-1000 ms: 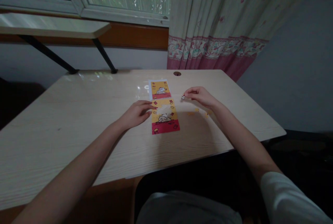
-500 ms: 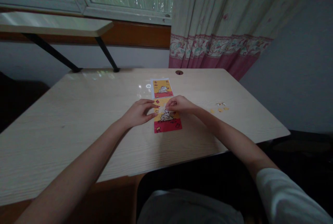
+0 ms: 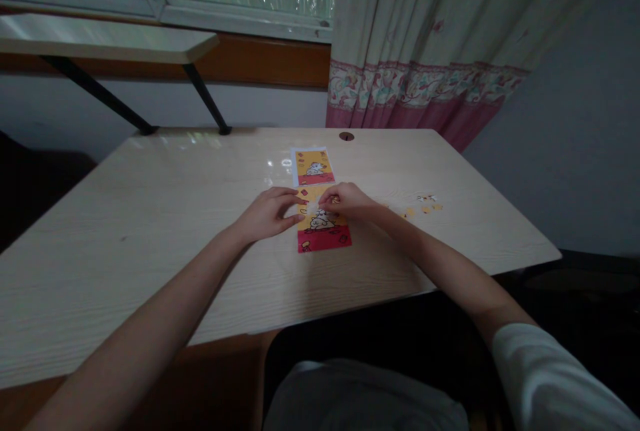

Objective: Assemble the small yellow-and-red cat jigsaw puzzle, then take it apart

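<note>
A yellow and red jigsaw puzzle [image 3: 325, 239] with a white cartoon animal lies flat on the table in front of me. Its upper middle shows a pale patch. My left hand [image 3: 270, 213] rests at the puzzle's left edge, thumb and fingers apart, fingertips on it. Over the pale patch, my right hand [image 3: 345, 201] has thumb and forefinger pinched together; whatever is between them is too small to make out. Just beyond the puzzle lies a printed card [image 3: 314, 167] with a similar picture. Several loose puzzle pieces [image 3: 426, 208] are scattered to the right, beyond my right forearm.
The pale wooden table [image 3: 175, 217] has a round cable hole [image 3: 347, 137] near its back edge. A raised shelf [image 3: 110, 41] on black legs stands at the back left. Behind the table hang curtains [image 3: 425, 84] beside a window.
The view has shifted slightly, so the table sits a little higher in it. Both hands keep nearly the same places at the puzzle, the right still pinched over the pale patch.
</note>
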Available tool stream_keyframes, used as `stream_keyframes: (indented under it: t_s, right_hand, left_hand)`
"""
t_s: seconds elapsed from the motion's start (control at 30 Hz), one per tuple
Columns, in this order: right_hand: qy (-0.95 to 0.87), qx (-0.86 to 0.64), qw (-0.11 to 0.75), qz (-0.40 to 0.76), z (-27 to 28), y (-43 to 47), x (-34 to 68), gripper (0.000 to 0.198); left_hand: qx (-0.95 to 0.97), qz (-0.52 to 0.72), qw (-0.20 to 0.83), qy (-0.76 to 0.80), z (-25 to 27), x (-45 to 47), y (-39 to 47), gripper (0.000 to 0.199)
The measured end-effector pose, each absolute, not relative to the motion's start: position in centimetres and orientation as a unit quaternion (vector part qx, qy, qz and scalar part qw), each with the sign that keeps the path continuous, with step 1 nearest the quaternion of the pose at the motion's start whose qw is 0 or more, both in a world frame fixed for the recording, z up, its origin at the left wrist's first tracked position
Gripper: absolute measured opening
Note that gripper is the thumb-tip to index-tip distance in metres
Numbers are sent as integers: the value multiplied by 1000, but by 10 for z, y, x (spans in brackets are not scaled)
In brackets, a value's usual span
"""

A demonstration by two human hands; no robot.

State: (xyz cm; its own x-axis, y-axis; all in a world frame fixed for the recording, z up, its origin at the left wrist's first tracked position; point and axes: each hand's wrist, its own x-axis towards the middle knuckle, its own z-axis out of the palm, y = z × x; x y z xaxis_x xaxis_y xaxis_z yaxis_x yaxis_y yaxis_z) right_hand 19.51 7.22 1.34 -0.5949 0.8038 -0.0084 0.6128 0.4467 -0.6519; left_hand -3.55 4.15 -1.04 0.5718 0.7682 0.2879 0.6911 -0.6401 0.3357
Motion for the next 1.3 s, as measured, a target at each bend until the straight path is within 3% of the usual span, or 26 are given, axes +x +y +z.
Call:
stream_keyframes:
  t_s: [0.37, 0.63, 1.0, 1.2, 1.3]
  right_hand:
    - [-876, -406, 132, 222, 14, 69, 192, 12]
    - [-873, -409, 183, 194, 14, 84, 218, 18]
    - [-818, -515, 181, 183, 42, 111, 304, 29]
    - [-781, -568, 137, 219, 38, 122, 391, 35]
    - [-731, -630, 165, 205, 29, 119, 435, 36]
  left_hand:
    - [881, 211, 98, 413, -10, -34, 41, 38]
    - [883, 213, 87, 409, -11, -36, 42, 38]
    - [882, 209, 96, 412, -12, -36, 42, 40]
    - [884, 207, 87, 410, -11, -36, 42, 38]
    - [882, 204, 91, 415, -9, -35, 41, 38]
